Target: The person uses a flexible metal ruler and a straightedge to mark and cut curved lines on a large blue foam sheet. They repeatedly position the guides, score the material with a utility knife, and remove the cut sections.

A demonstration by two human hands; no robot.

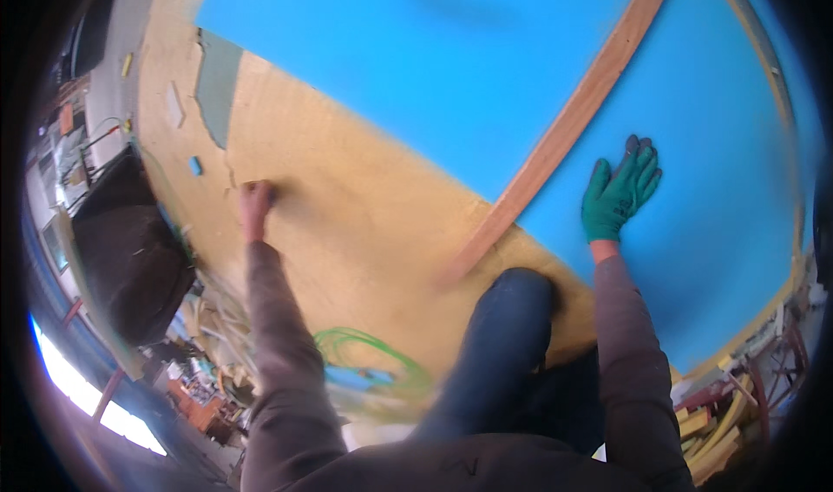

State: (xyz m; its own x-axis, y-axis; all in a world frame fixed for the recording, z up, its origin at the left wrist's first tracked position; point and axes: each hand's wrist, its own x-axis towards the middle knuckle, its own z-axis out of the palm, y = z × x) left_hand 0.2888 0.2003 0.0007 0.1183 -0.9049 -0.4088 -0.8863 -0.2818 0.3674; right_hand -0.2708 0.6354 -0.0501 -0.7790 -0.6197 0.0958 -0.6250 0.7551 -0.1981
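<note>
Dark top (477, 466) is nearest, before the wooden strip (564, 136), right of which the gloved right hand (620, 193) lies open on the blue sheet (724, 136), perhaps for support, while left of it the left hand (257, 201) seems curled over the tan board (347, 210), whether gripping I cannot tell.

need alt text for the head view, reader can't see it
A green-gloved right hand lies open on a bright blue sheet, while the curled left hand is over a tan board; whether it holds anything is unclear. A reddish-brown wooden strip runs diagonally between the hands, across sheet and board.
</note>
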